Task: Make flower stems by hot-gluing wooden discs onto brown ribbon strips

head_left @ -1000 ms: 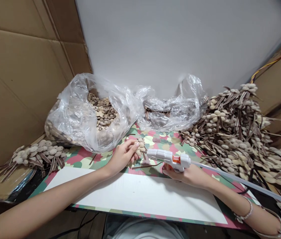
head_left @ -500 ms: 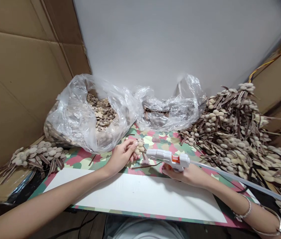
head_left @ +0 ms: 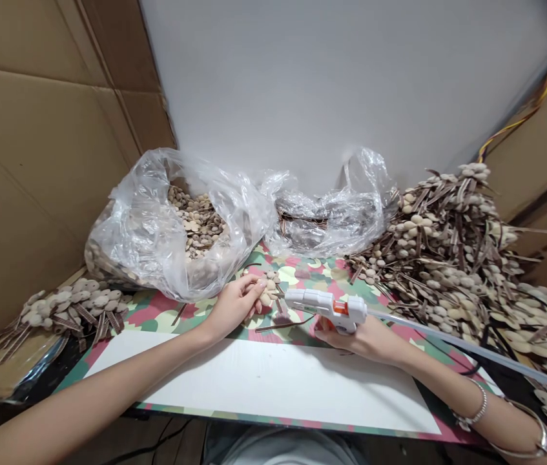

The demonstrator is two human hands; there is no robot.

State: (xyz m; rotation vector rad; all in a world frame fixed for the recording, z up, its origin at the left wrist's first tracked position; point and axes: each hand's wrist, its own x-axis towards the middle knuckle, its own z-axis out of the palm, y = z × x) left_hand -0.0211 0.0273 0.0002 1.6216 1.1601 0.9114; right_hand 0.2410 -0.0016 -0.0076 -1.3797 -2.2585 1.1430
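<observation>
One white sheet [head_left: 263,381] along near edge of camouflage cloth [head_left: 319,278]; right hand [head_left: 350,339] gripping glue gun [head_left: 319,302], left hand [head_left: 234,303] pinching beige cluster [head_left: 270,292] just left of gun; open cloth beyond; farthest, left plastic bag [head_left: 142,223] of beige pieces [head_left: 200,223], right plastic bag [head_left: 350,216] of brown strips [head_left: 302,221].

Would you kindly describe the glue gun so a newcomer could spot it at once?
On the camouflage-patterned covering, find the white sheet. Near its far edge, the right hand grips the glue gun. Unlike the tan clusters nearby, it is white, with an orange part on top and a long translucent rod behind.
</observation>
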